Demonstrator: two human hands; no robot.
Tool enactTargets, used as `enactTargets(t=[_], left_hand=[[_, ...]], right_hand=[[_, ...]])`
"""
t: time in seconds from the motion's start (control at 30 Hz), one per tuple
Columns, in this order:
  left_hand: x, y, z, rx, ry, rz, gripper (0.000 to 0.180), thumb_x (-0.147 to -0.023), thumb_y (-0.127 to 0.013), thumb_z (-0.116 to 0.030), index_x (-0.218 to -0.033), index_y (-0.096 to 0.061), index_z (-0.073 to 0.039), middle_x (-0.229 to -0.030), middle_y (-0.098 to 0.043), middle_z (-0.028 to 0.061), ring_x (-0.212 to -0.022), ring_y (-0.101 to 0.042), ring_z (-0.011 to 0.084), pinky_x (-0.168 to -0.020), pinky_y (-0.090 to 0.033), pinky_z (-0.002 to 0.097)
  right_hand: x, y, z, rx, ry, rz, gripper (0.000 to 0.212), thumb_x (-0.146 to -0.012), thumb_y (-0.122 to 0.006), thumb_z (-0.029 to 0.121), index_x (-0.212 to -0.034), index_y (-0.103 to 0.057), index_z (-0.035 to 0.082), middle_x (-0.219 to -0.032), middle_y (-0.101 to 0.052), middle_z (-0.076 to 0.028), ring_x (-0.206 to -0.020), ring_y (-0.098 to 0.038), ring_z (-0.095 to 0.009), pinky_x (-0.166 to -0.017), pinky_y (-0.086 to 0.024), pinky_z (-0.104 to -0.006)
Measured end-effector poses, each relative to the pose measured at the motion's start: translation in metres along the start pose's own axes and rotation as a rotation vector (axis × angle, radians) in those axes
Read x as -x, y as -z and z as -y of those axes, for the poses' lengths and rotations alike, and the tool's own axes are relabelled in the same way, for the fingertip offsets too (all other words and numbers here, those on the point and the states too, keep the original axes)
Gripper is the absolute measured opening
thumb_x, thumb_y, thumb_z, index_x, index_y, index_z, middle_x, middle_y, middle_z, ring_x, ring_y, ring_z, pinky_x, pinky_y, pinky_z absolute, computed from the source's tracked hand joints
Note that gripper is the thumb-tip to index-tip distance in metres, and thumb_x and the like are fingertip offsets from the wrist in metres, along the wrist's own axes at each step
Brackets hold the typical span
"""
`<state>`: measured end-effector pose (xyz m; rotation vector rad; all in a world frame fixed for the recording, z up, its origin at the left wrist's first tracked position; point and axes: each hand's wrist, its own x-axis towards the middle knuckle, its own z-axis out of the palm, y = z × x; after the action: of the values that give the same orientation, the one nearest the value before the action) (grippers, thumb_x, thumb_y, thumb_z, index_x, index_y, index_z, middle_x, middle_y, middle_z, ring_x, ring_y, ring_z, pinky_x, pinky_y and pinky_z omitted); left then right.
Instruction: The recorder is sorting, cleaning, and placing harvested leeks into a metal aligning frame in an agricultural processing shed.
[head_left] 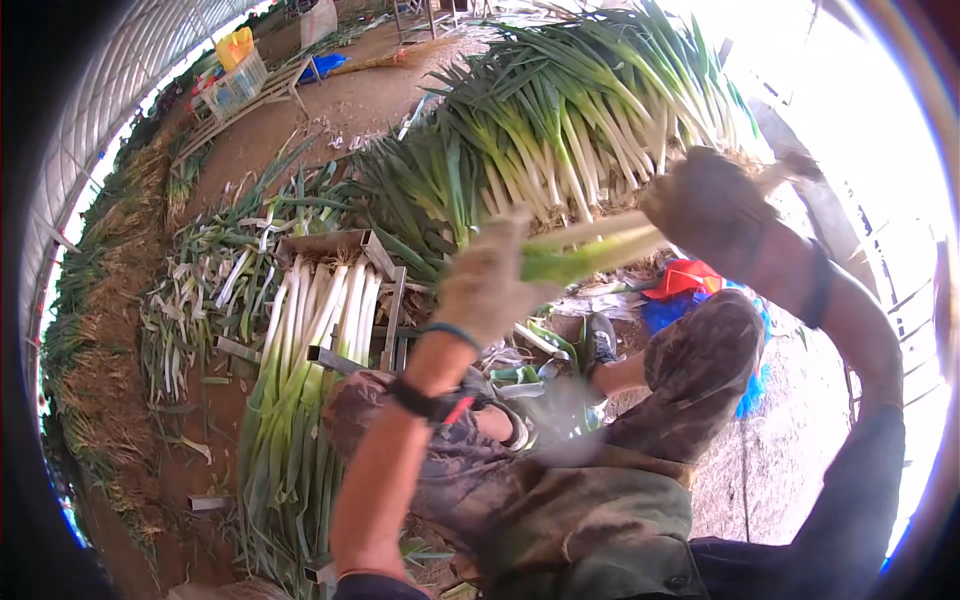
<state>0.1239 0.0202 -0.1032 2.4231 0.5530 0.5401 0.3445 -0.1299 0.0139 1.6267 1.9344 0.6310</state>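
Observation:
My right hand (712, 208), in a soiled glove, is closed round a leek (610, 250), and a pale end sticks out beyond the fist on the far right. Toward the left the leek's green part reaches my left hand (488, 285), also gloved, which is closed on it; motion blurs these fingers. Below and left of that hand, a bundle of leeks (318, 310) lies in a metal frame (392, 320), roots against its end plate and leaves trailing toward me. Behind both hands spreads a large pile of leeks (575, 130).
Stripped leaves (215, 275) litter the ground on the left. My bent knees (700, 350) are close below the hands. A red and blue bundle (685, 285) lies beside my right knee. Farther back, a low rack (240, 110) carries a crate (235, 85) and a yellow container (235, 47).

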Motion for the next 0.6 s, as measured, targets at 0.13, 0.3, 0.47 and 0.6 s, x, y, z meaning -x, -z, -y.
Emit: enactTargets(t=[0.13,0.3,0.47,0.6], left_hand=[[-0.009,-0.061,-0.06,0.233,-0.211,0.189,0.099,-0.07,-0.094,-0.037,-0.149,-0.046,-0.002,-0.133,-0.063,0.023,-0.121,-0.064,0.0342,-0.105,-0.052,0.0428],[0.049,-0.121,-0.088,0.563,-0.177,0.263,0.081,-0.072,-0.093,-0.029,-0.139,-0.053,-0.005,-0.117,-0.069,0.0206,-0.108,-0.069,0.036,-0.096,-0.055,0.0434],[0.042,-0.156,-0.142,0.545,-0.097,0.058,0.074,-0.072,-0.092,-0.032,-0.131,-0.056,-0.006,-0.113,-0.069,0.023,-0.104,-0.068,0.0426,-0.089,-0.056,0.0457],[0.022,-0.156,-0.147,0.559,-0.002,0.045,0.054,-0.07,-0.089,-0.024,-0.116,-0.066,-0.005,-0.097,-0.074,0.0183,-0.091,-0.073,0.0339,-0.083,-0.057,0.043]], right_hand=[[0.088,0.055,0.001,0.096,-0.037,-0.118,0.014,-0.071,-0.068,0.015,-0.083,-0.061,0.016,-0.076,-0.056,0.002,-0.08,-0.059,-0.018,-0.078,-0.048,-0.032],[0.101,0.039,0.025,-0.028,-0.018,-0.09,0.009,-0.078,-0.069,0.022,-0.073,-0.062,0.018,-0.073,-0.059,0.001,-0.084,-0.061,-0.02,-0.073,-0.054,-0.0334],[0.133,0.05,0.005,-0.021,-0.051,-0.078,0.01,-0.074,-0.067,0.02,-0.071,-0.058,0.019,-0.071,-0.056,0.002,-0.078,-0.06,-0.019,-0.073,-0.051,-0.0331],[0.13,0.052,-0.011,-0.035,-0.046,-0.207,0.011,-0.077,-0.069,0.016,-0.084,-0.06,0.017,-0.083,-0.059,0.002,-0.086,-0.06,-0.019,-0.084,-0.051,-0.0346]])
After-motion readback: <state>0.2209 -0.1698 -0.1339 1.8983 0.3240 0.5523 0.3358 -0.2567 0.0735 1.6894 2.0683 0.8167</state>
